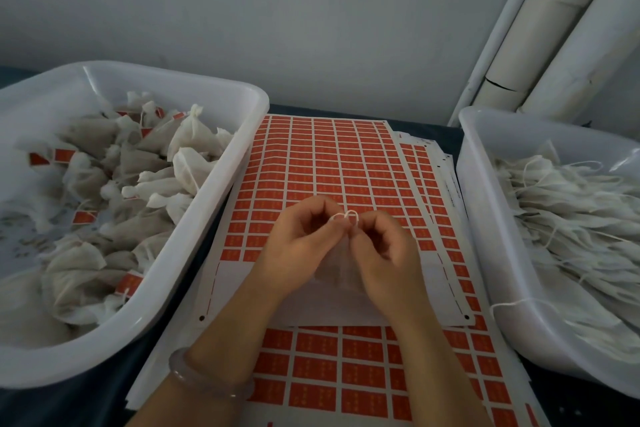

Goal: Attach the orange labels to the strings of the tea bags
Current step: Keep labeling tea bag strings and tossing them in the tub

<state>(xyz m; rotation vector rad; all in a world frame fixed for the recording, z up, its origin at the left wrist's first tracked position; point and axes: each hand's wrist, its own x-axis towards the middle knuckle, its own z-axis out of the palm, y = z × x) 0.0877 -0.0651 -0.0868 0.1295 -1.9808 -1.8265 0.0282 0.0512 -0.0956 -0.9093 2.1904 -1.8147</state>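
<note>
Over the sheet of orange labels (329, 163), my left hand (301, 239) and my right hand (384, 246) meet fingertip to fingertip. Both pinch a white string (348, 215) that forms a small loop above the fingers. A flat white tea bag (337, 265) hangs from the string between my palms, partly hidden by them. The near rows of the top sheet are bare white backing; a second label sheet (332, 367) lies under it toward me.
On the left, a white tub (211, 215) holds several filled tea bags with orange labels. A white tub (485, 218) of flat tea bags with loose strings stands on the right. White cardboard tubes (540, 45) lean in the back right corner.
</note>
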